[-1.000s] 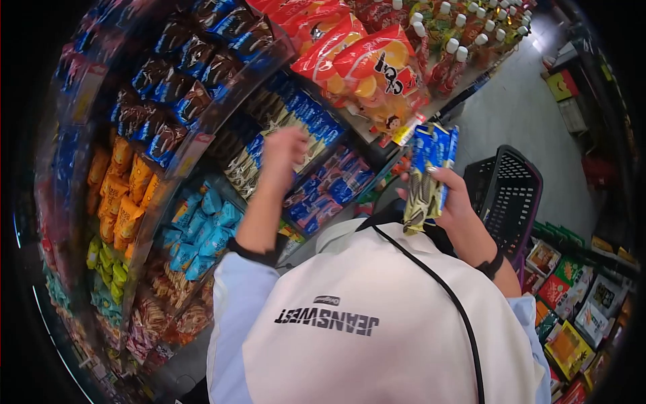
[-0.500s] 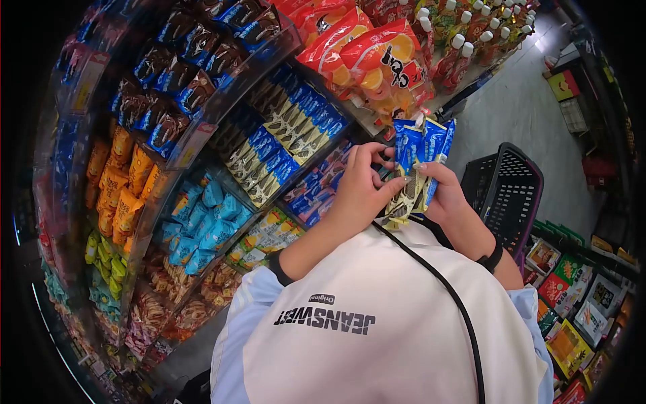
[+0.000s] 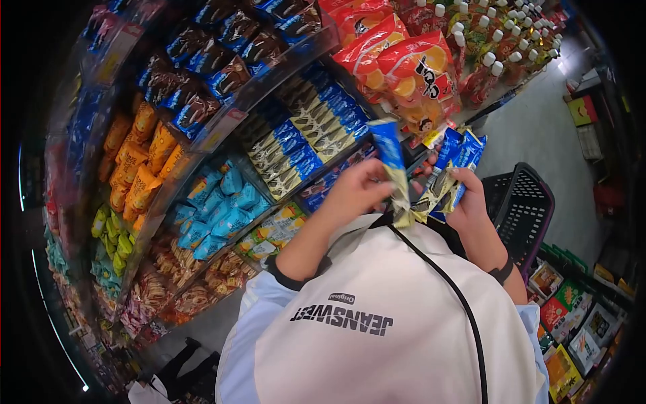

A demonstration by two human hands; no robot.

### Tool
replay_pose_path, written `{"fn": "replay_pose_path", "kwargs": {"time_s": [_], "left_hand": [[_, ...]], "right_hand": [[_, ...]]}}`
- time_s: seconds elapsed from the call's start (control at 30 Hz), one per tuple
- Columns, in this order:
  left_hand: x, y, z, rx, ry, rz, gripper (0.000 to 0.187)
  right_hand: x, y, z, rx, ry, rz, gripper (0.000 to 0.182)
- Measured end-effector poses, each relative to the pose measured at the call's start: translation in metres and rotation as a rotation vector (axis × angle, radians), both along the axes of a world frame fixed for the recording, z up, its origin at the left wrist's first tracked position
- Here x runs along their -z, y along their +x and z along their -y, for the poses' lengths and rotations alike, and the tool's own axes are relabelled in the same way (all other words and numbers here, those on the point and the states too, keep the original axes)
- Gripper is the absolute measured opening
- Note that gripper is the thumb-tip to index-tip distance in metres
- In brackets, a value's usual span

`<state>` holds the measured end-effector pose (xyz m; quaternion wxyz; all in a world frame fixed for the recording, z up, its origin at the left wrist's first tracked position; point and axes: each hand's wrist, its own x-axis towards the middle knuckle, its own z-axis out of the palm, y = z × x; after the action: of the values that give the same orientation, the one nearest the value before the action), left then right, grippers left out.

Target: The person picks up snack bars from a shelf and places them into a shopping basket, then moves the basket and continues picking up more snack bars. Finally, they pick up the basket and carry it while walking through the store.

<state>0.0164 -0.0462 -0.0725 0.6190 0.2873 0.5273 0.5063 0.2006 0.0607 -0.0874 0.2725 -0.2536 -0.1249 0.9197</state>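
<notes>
My left hand (image 3: 356, 190) is closed on a single slim snack packet (image 3: 388, 149), blue at the top and cream and brown below, held upright. My right hand (image 3: 470, 204) grips a few matching snack packets (image 3: 454, 165), fanned slightly apart in front of my chest. A small gap separates the single packet from that bunch. More blue-and-cream packets (image 3: 321, 131) lie in rows in a shelf bin beyond my left hand.
Left are bins of dark chocolate-coloured packs (image 3: 202, 54), orange packs (image 3: 143, 165) and light-blue packs (image 3: 219, 209). Red bags (image 3: 417, 64) hang ahead. A black shopping basket (image 3: 525, 209) is at my right. A person's dark-clothed legs (image 3: 185, 363) show lower left.
My left hand has drawn one packet leftward, apart from the bunch in my right hand. The bunch has shifted slightly right, and the whole view has swung a little.
</notes>
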Motion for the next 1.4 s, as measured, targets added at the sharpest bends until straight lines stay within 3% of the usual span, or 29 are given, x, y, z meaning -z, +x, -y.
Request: {"fn": "replay_pose_path", "kwargs": {"time_s": [0.1,0.17,0.2,0.27,0.3,0.4,0.6,0.67,0.8,0.9,1.0,1.2,1.3,1.33,1.4], "left_hand": [[0.009,-0.044,0.011,-0.2,0.016,-0.142,0.023],[0.035,-0.095,0.019,-0.2,0.065,-0.272,0.026],[0.056,-0.118,0.021,-0.231,0.144,-0.519,0.027],[0.048,-0.156,0.025,-0.108,-0.089,-1.1,0.028],[0.057,-0.177,0.025,-0.099,-0.042,-1.232,0.029],[0.068,-0.223,0.015,0.015,-0.329,-1.539,0.034],[0.108,-0.263,-0.009,-0.094,-0.501,-1.702,0.041],[0.134,-0.277,-0.004,-0.084,-0.482,-1.861,0.041],[0.14,-0.269,-0.003,-0.171,-0.307,-2.056,0.037],[0.094,-0.215,-0.02,0.286,-0.455,-2.124,0.028],[0.118,-0.224,-0.017,0.072,-0.26,-2.074,0.03],[0.158,-0.258,-0.012,-0.048,0.017,-2.384,0.026],[0.08,-0.185,-0.032,-0.034,-0.433,-1.636,0.024],[0.071,-0.166,-0.029,-0.093,-0.083,-1.599,0.021],[0.038,-0.099,-0.033,-0.061,0.225,-1.247,0.021]], "right_hand": [[0.004,0.003,-0.001,-0.029,0.02,-0.009,0.04],[0.002,0.004,0.0,-0.014,-0.017,0.003,0.038],[0.001,0.005,0.0,-0.006,-0.034,0.009,0.037],[0.005,0.009,-0.001,-0.016,-0.002,0.022,0.04],[0.006,0.011,-0.001,-0.02,0.013,0.03,0.042],[0.008,0.014,0.002,0.0,-0.003,0.039,0.043],[0.004,0.023,0.003,0.022,-0.031,0.009,0.036],[0.005,0.027,0.004,0.037,-0.012,0.008,0.037],[0.005,0.033,0.006,0.08,0.0,0.028,0.04],[0.009,0.035,0.006,0.1,-0.019,-0.04,0.041],[0.007,0.032,0.006,0.075,-0.002,0.012,0.039],[0.007,0.028,0.005,0.032,-0.025,-0.006,0.036],[0.002,0.024,0.007,0.06,-0.049,0.014,0.038],[0.001,0.023,0.006,0.065,-0.055,0.026,0.038],[0.003,0.021,0.005,0.047,-0.039,0.012,0.043]]}}
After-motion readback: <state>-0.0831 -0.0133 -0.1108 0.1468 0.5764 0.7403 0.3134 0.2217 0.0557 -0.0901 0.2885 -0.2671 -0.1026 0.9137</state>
